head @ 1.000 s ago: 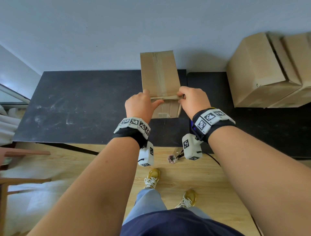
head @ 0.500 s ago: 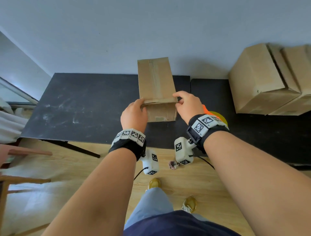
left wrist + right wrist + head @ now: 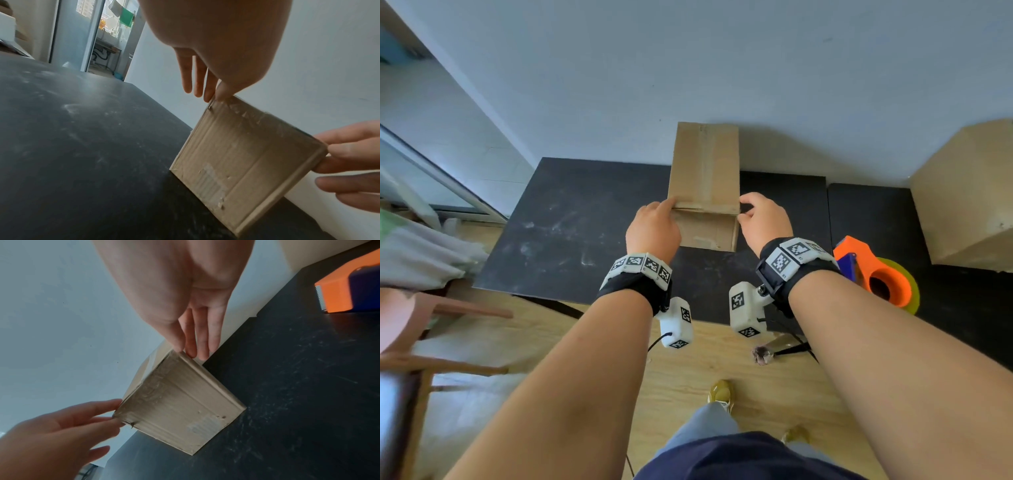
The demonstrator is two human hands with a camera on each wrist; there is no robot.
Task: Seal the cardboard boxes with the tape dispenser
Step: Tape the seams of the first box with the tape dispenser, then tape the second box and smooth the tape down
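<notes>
A tall narrow cardboard box [image 3: 703, 185] stands upright on the black counter [image 3: 571, 233], close against the wall. The person's left hand [image 3: 654, 229] is at the box's upper left corner with fingers nearly straight, their tips touching the edge; nothing is curled round the cardboard. The right hand [image 3: 763, 217] sits at the upper right corner, its fingers also extended and only their tips on the edge, as the right wrist view shows. Both hands therefore read as released, steadying rather than gripping. The near top edge and face carry glossy, wrinkled tape, so this box looks already sealed — or the tape is being smoothed down at its end.

The orange tape dispenser [image 3: 876, 274] lies on the counter just to the right of the right wrist, untouched. A larger cardboard box [image 3: 962, 198] sits at the far right on the counter.

The step in hand appears to be pressing and checking the finished seam. The likely next move — if the seam holds — is to set this box aside, bring another into reach and take up the dispenser with the right hand; that calls for holding the flaps flush with the other hand first.
</notes>
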